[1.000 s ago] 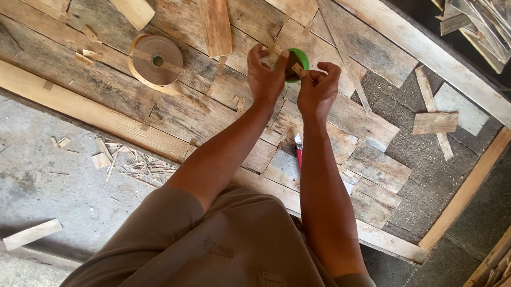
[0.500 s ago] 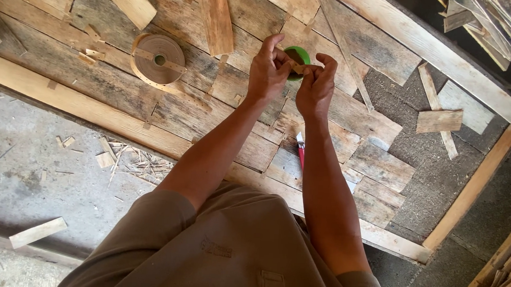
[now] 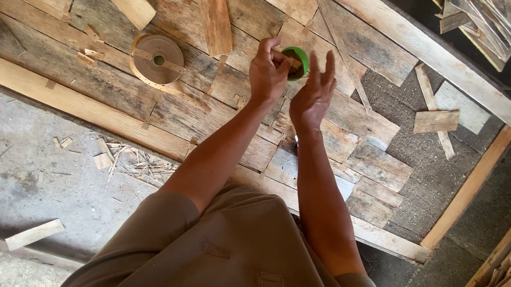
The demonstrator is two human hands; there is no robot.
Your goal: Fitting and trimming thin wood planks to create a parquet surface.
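Head view, the only one supplied. The left hand [image 3: 269,74] is raised above the wooden panel [image 3: 376,167], its fingers curled and pinched on a small green ring-shaped roll [image 3: 299,63]; a pale strip or tab sits between the fingertips at the roll's near edge. What the strip is made of cannot be told.

The right hand [image 3: 311,97] stands just beside and slightly nearer the body, fingers spread and pointing upward, palm turned toward the roll. It grips nothing; whether a fingertip touches the roll cannot be told.

Governing relation: the green roll lies in the left hand, between the two hands, and up and to the left of the right palm. The roll's opening faces roughly toward the camera. The left hand is the nearer and the only one bearing it.

Surroundings: the panel is a patchwork of weathered board pieces inside a lighter frame. A flat brown coil of banding [image 3: 157,60] rests on it well to the left of both hands. A loose plank [image 3: 214,16] lies above the coil. A small red object [image 3: 295,144] shows beneath the right forearm, mostly hidden.
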